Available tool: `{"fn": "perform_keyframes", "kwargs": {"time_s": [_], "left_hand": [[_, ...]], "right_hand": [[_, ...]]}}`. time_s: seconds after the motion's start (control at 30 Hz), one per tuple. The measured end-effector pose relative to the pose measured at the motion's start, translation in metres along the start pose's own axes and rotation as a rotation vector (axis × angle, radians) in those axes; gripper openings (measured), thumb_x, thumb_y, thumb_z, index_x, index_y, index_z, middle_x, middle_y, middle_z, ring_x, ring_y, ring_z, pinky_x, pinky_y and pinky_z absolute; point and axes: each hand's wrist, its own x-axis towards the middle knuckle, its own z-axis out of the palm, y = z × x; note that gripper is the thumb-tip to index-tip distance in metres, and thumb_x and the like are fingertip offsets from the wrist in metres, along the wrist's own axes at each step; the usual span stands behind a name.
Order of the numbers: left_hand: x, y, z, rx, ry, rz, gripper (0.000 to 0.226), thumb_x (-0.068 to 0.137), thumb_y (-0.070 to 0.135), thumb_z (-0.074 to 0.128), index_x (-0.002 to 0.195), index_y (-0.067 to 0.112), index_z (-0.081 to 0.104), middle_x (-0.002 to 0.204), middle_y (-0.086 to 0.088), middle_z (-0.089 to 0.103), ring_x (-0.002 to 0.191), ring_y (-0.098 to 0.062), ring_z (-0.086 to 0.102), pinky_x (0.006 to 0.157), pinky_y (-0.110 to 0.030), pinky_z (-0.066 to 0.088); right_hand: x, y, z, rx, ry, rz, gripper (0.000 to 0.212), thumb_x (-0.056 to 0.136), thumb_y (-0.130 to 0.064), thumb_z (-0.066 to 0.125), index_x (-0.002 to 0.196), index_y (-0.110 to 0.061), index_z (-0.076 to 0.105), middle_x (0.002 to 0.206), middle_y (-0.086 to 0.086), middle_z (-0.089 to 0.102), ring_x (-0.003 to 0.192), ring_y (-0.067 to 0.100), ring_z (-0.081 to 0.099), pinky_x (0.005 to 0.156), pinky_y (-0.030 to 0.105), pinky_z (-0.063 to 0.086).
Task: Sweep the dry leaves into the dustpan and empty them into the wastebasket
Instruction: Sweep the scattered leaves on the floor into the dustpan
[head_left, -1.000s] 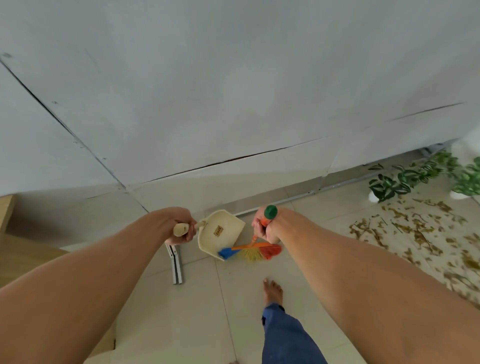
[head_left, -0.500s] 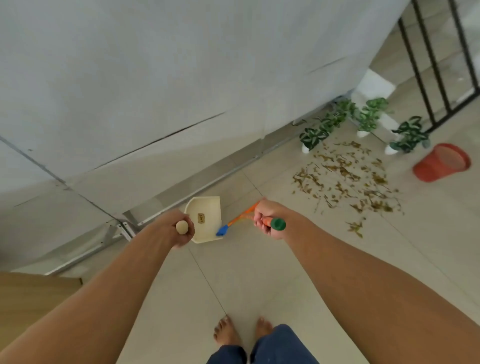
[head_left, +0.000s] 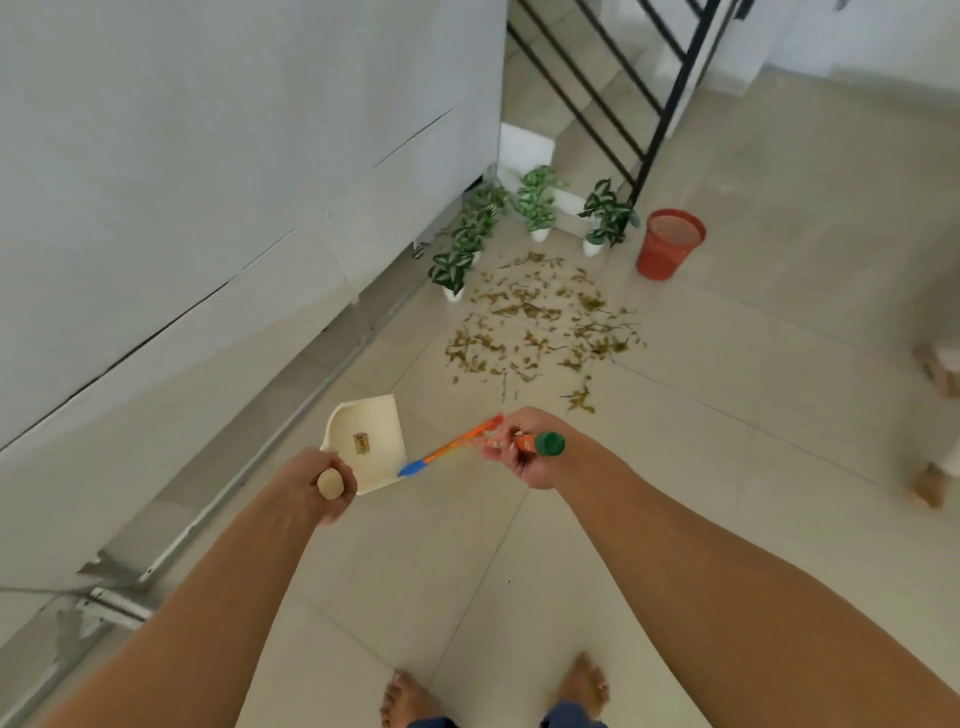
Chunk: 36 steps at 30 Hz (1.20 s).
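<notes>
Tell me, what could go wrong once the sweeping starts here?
The leaves lie right beside the small plants, so the brush in the right hand might knock a pot over. The patch is wide and the dustpan in the left hand small, so leaves may spill on the way to the wastebasket, which looks light and could tip.

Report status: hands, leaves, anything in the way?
Left hand grips cream plastic dustpan by handle; right hand grips orange green-capped hand broom. Dry brown leaves unswept on tiles ahead. Red mesh wastebasket upright beyond; small potted plants edge the pile.
</notes>
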Motion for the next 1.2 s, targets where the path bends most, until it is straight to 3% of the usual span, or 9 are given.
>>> {"fn": "perform_keyframes", "kwargs": {"time_s": [0.1, 0.2, 0.27, 0.47, 0.57, 0.67, 0.83, 1.0, 1.2], "left_hand": [[-0.014, -0.022, 0.037, 0.024, -0.011, 0.023, 0.012, 0.099, 0.005, 0.049, 0.087, 0.006, 0.048, 0.069, -0.004, 0.045, 0.024, -0.009, 0.040, 0.034, -0.010, 0.041], [-0.030, -0.044, 0.072, 0.013, -0.030, 0.022, 0.015, 0.097, 0.001, 0.049, 0.084, 0.005, 0.047, 0.069, -0.006, 0.043, 0.023, -0.010, 0.040, 0.034, -0.011, 0.041], [-0.038, -0.059, 0.095, -0.013, -0.021, 0.024, 0.015, 0.097, 0.001, 0.049, 0.083, 0.006, 0.047, 0.069, -0.006, 0.044, 0.030, -0.009, 0.041, 0.034, -0.010, 0.041], [-0.048, -0.099, 0.153, -0.098, -0.009, 0.023, 0.012, 0.096, 0.000, 0.051, 0.085, 0.004, 0.048, 0.074, -0.006, 0.046, 0.049, -0.008, 0.043, 0.036, -0.011, 0.043], [-0.043, -0.104, 0.170, -0.150, 0.002, -0.003, 0.011, 0.096, 0.001, 0.050, 0.086, 0.005, 0.048, 0.074, -0.007, 0.048, 0.037, -0.008, 0.043, 0.036, -0.010, 0.042], [-0.029, -0.099, 0.189, -0.238, 0.032, -0.024, 0.011, 0.096, 0.002, 0.050, 0.086, 0.006, 0.047, 0.075, -0.007, 0.049, 0.048, -0.007, 0.044, 0.036, -0.010, 0.042], [-0.001, -0.085, 0.230, -0.301, 0.087, -0.030, 0.015, 0.096, 0.002, 0.049, 0.081, 0.006, 0.047, 0.072, -0.005, 0.047, 0.051, -0.007, 0.043, 0.036, -0.009, 0.042], [0.014, -0.060, 0.269, -0.286, 0.146, -0.001, 0.015, 0.096, 0.002, 0.050, 0.081, 0.006, 0.049, 0.076, -0.007, 0.048, 0.047, -0.008, 0.044, 0.036, -0.010, 0.044], [0.028, -0.044, 0.263, -0.325, 0.189, -0.015, 0.014, 0.093, -0.002, 0.048, 0.098, 0.008, 0.055, 0.073, -0.006, 0.047, 0.021, -0.010, 0.041, 0.035, -0.011, 0.044]], "right_hand": [[-0.010, -0.013, -0.048, 0.086, 0.001, -0.036, 0.019, 0.089, 0.009, 0.038, 0.087, -0.001, 0.054, 0.110, 0.026, 0.056, 0.046, 0.007, 0.055, 0.030, 0.014, 0.041], [-0.013, -0.029, -0.094, 0.083, -0.023, -0.041, 0.032, 0.091, 0.011, 0.040, 0.115, -0.008, 0.051, 0.117, 0.024, 0.053, 0.034, 0.008, 0.057, 0.031, 0.016, 0.044], [-0.009, -0.037, -0.126, 0.088, -0.040, -0.002, 0.041, 0.092, 0.010, 0.041, 0.129, -0.006, 0.051, 0.124, 0.024, 0.053, 0.046, 0.015, 0.064, 0.035, 0.019, 0.050], [0.012, -0.062, -0.198, -0.106, -0.082, 0.140, 0.026, 0.100, -0.004, 0.043, 0.086, -0.012, 0.063, 0.065, 0.004, 0.047, 0.034, 0.005, 0.040, 0.031, 0.015, 0.042], [0.025, -0.083, -0.211, -0.226, -0.071, 0.139, 0.014, 0.100, -0.008, 0.046, 0.089, -0.007, 0.055, 0.065, 0.003, 0.046, 0.034, 0.005, 0.041, 0.031, 0.014, 0.040], [0.039, -0.113, -0.213, -0.267, -0.110, 0.121, 0.003, 0.101, -0.010, 0.049, 0.101, -0.007, 0.050, 0.067, 0.004, 0.047, 0.035, 0.004, 0.043, 0.032, 0.013, 0.039], [0.072, -0.167, -0.209, -0.405, -0.126, 0.049, 0.026, 0.096, -0.008, 0.053, 0.122, -0.004, 0.054, 0.077, 0.008, 0.053, 0.040, 0.003, 0.044, 0.032, 0.014, 0.040], [0.096, -0.221, -0.192, -0.502, -0.147, 0.060, 0.008, 0.091, 0.001, 0.045, 0.093, -0.003, 0.053, 0.063, 0.005, 0.051, 0.037, 0.005, 0.043, 0.031, 0.015, 0.038], [0.136, -0.233, -0.145, -0.627, -0.214, 0.105, 0.007, 0.098, -0.004, 0.045, 0.098, -0.003, 0.052, 0.078, 0.008, 0.055, 0.044, 0.005, 0.045, 0.038, 0.014, 0.040]]}}
